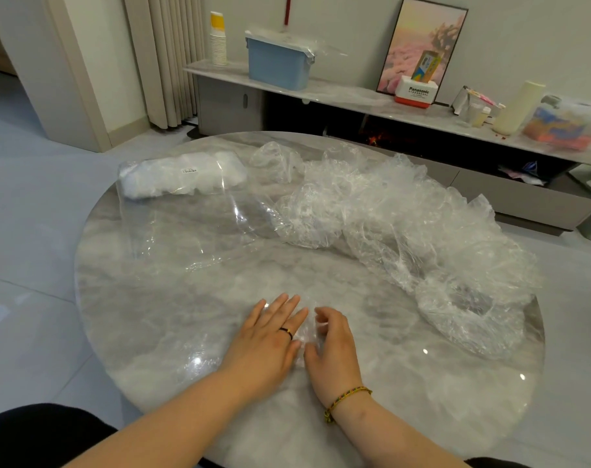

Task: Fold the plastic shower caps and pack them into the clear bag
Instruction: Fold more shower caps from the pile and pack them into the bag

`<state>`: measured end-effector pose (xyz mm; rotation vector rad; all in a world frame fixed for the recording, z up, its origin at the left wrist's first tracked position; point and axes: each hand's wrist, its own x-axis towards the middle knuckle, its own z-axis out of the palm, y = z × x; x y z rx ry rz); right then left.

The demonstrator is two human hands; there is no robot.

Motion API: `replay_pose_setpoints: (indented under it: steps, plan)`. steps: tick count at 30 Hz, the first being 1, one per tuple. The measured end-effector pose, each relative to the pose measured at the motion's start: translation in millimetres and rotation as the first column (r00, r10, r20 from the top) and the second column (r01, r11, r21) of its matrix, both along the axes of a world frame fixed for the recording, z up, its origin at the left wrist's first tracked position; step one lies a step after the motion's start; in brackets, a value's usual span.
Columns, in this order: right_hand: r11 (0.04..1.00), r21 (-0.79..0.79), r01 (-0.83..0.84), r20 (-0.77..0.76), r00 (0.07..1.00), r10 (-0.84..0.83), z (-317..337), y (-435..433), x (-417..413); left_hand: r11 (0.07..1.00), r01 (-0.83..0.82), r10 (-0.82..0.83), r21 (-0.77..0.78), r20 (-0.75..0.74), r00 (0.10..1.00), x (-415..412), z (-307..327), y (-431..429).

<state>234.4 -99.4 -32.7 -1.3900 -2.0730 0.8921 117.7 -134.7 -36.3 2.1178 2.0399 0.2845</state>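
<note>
**Shower cap [303,334] held at lower centre**

Pressed onto the surface [152,315] by the straight-fingered left hand [267,339], it is pinched by the right hand's [332,347] curled fingers. At right, loose caps [405,224] are heaped; the clear bag [182,184] is laid upper left.

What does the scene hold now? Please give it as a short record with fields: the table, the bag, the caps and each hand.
surface: round marble table
clear bag: lies at the far left of the table
packed caps: white bundle in the bag's far end
loose caps: crumpled pile along the right side, from far centre to near right
cap being folded: small, at near centre between the hands
left hand: flat, fingers straight, presses on the cap
right hand: fingers curled, pinches the cap
</note>
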Motion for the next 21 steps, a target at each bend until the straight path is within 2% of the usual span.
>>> replay_pose_setpoints:
  steps: [2,4,6,7,9,12,21]
  plan:
    - [0.999,-0.042,0.013,0.033,0.999,-0.012,3,4,0,0.999,-0.014,0.017,0.046,-0.069,0.997,0,-2,2]
    - [0.979,0.202,-0.010,0.171,0.985,-0.025,1,8,-1,0.999,0.000,-0.003,-0.035,-0.073,0.997,1,-3,4]
    - [0.948,0.284,-0.146,0.315,0.948,0.052,-1,10,-4,0.996,-0.026,0.020,-0.082,-0.072,0.997,2,-1,6]
    - [0.949,0.242,-0.202,0.362,0.926,0.104,-2,9,-5,0.996,-0.034,0.029,-0.081,-0.072,0.997,2,-2,6]
    - [0.973,0.062,-0.221,0.425,0.888,0.174,-3,9,-1,0.995,-0.046,0.040,-0.085,-0.079,0.996,2,-1,7]
    - [0.973,0.049,-0.226,0.538,0.827,0.164,1,12,-2,0.995,-0.023,0.017,-0.095,-0.067,0.998,3,-2,8]
    - [0.972,0.009,-0.233,0.577,0.795,0.185,4,15,-3,0.989,-0.029,0.018,-0.144,-0.076,0.997,2,-1,13]
